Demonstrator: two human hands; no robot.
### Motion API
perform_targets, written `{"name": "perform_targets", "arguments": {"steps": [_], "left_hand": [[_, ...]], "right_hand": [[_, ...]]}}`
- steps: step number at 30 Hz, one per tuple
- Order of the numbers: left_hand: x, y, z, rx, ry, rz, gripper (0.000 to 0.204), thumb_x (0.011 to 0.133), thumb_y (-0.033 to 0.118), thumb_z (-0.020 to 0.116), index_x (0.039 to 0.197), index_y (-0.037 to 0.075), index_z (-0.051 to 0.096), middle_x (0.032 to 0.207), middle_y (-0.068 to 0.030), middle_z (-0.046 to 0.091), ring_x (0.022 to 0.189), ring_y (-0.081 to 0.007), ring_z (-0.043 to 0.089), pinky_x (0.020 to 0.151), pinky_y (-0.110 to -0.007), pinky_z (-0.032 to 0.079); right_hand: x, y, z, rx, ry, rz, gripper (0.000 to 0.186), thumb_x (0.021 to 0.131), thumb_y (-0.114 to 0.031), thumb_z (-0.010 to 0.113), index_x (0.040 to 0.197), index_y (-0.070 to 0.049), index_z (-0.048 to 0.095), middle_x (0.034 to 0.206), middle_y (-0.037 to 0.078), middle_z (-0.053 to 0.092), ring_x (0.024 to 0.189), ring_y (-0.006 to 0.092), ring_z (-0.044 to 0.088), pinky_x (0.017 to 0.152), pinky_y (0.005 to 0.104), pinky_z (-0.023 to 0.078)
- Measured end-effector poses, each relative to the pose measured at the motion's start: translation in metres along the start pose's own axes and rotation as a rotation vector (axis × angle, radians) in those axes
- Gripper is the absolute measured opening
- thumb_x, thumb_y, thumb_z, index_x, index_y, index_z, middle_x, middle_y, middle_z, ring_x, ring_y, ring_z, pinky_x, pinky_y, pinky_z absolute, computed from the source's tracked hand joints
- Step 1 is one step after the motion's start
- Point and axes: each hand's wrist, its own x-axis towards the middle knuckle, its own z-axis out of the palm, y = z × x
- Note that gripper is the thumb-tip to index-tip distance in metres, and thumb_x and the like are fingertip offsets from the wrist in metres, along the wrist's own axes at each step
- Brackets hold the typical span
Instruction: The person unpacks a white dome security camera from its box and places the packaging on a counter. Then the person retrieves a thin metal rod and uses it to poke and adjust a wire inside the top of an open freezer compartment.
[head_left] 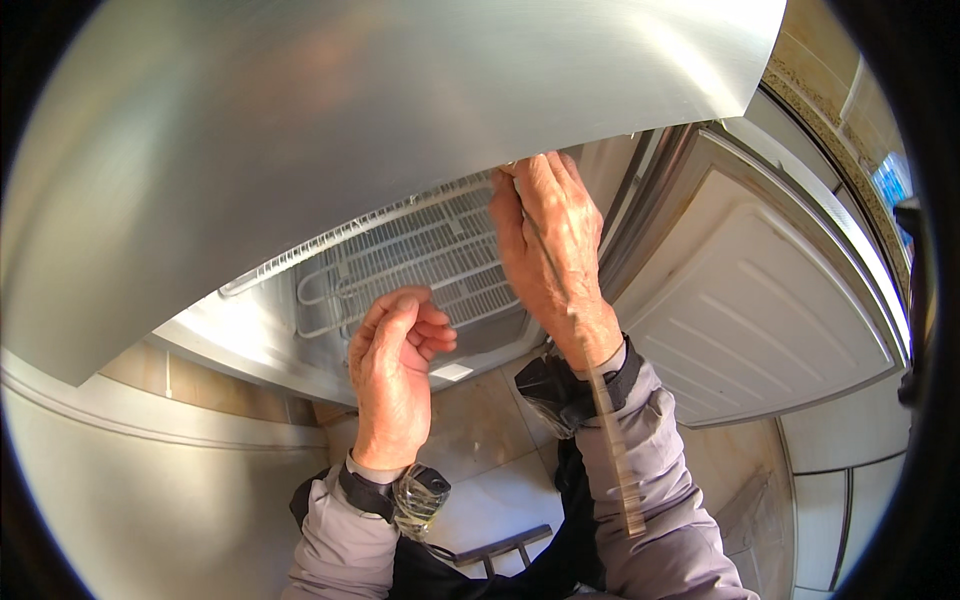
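My right hand (552,235) is closed at the lower edge of a large silvery metal panel (400,120), its fingertips partly hidden there. A long thin rod-like tool (612,440) runs back from between its thumb and fingers over the wrist and sleeve; its wider brownish end is blurred by motion. My left hand (395,365) hovers lower and to the left, fingers loosely curled and slightly apart, holding nothing. Behind both hands is an open freezer compartment with a white wire-and-tube rack (420,255).
An open white door (750,300) with a ribbed inner lining stands at the right. A pale rounded surface (150,500) fills the lower left. Below are floor tiles (480,425) and a dark barred metal piece (505,545). Strapped devices (420,490) sit on both wrists.
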Motion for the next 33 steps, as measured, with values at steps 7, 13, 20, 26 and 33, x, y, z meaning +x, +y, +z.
{"name": "perform_targets", "arguments": {"steps": [7,13,20,26,33], "left_hand": [[-0.001,0.002,0.0,-0.029,-0.04,0.002,0.024,0.101,0.023,0.063,0.11,0.002,0.069,0.088,-0.0061,0.07,0.077,-0.0157,0.065,0.074,-0.03,0.054],[0.001,0.002,-0.003,-0.028,-0.041,0.005,0.023,0.101,0.023,0.062,0.111,0.003,0.069,0.089,-0.0051,0.069,0.078,-0.0155,0.065,0.075,-0.031,0.053],[-0.001,0.01,-0.002,0.064,-0.121,-0.002,0.032,0.103,0.027,0.059,0.123,0.002,0.064,0.115,-0.0097,0.067,0.1,-0.0186,0.064,0.084,-0.032,0.052],[0.004,0.013,0.017,-0.036,-0.304,0.09,0.055,0.104,0.039,0.056,0.144,0.002,0.052,0.148,-0.0135,0.052,0.137,-0.0254,0.047,0.113,-0.043,0.035],[0.018,0.003,0.028,-0.219,-0.431,0.165,0.056,0.105,0.039,0.052,0.147,0.002,0.049,0.148,-0.0094,0.052,0.14,-0.0249,0.044,0.116,-0.043,0.033]], "right_hand": [[-0.007,0.005,0.016,-0.009,0.132,-0.109,0.022,0.084,0.008,0.068,0.102,-0.002,0.06,0.093,0.011,0.064,0.081,0.0315,0.062,0.07,0.0398,0.051],[-0.005,0.002,0.011,0.183,0.177,-0.004,0.025,0.082,0.005,0.071,0.101,-0.005,0.061,0.088,0.01,0.063,0.078,0.0306,0.062,0.066,0.0403,0.05],[-0.007,-0.015,0.012,0.252,0.117,0.009,0.013,0.089,0.002,0.071,0.101,0.0,0.065,0.088,0.011,0.067,0.076,0.0243,0.064,0.068,0.0344,0.052],[-0.01,-0.028,0.009,0.325,0.151,-0.081,0.015,0.084,0.004,0.072,0.098,-0.001,0.066,0.086,0.012,0.065,0.077,0.03,0.063,0.068,0.0372,0.051],[-0.03,-0.039,-0.009,0.605,-0.069,0.167,0.007,0.097,-0.002,0.068,0.1,0.004,0.064,0.079,0.009,0.066,0.064,0.0123,0.064,0.058,0.0264,0.052]]}}
